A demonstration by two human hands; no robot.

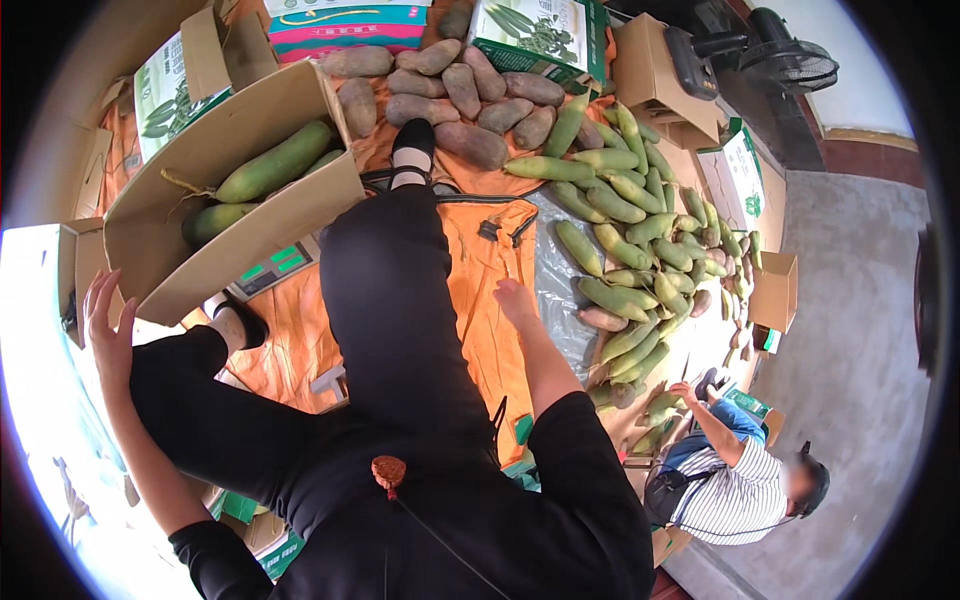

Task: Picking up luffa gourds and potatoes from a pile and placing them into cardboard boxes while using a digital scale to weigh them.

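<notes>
My left hand (106, 325) is beside the near left corner of an open cardboard box (250, 235), fingers apart and nothing in them. Inside that box lie several long green radishes (275, 163), one with a thin root tail. The box appears to rest on a scale (275, 268) with green displays. My right hand (517, 303) is right of my raised knee, above an orange sheet (490, 260); its fingers are mostly hidden, and I see nothing held. Nearest to it on the right is a large heap of green radishes (630, 210).
Dark reddish radishes (460, 90) lie beyond my foot. Printed cartons (540, 35) stand behind them, with a brown box (665, 80) and a black fan (790, 55) at the far right. Grey plastic (565, 290) edges the heap. Another person in a striped shirt (735, 490) sits at lower right.
</notes>
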